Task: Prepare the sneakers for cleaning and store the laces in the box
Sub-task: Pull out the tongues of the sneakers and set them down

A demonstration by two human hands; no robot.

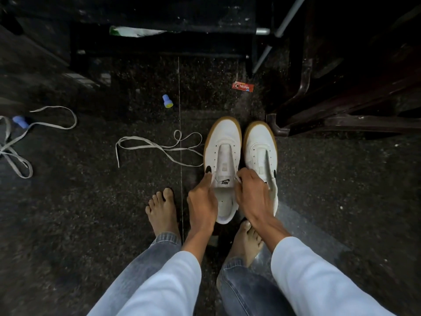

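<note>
Two white sneakers with tan soles stand side by side on the dark floor, the left sneaker (222,151) and the right sneaker (260,147), both with empty eyelets. My left hand (201,201) pinches the left edge of the left sneaker's opening. My right hand (252,192) grips its right edge beside the tongue. One loose white lace (157,147) lies on the floor left of the sneakers. A second lace (20,142) sprawls at the far left. No box is in view.
My bare feet (163,210) stand just behind the sneakers. A blue and yellow cap (168,101) and a red sachet (243,87) lie on the floor ahead. Dark wooden furniture (341,119) stands to the right, a low dark shelf (159,49) ahead.
</note>
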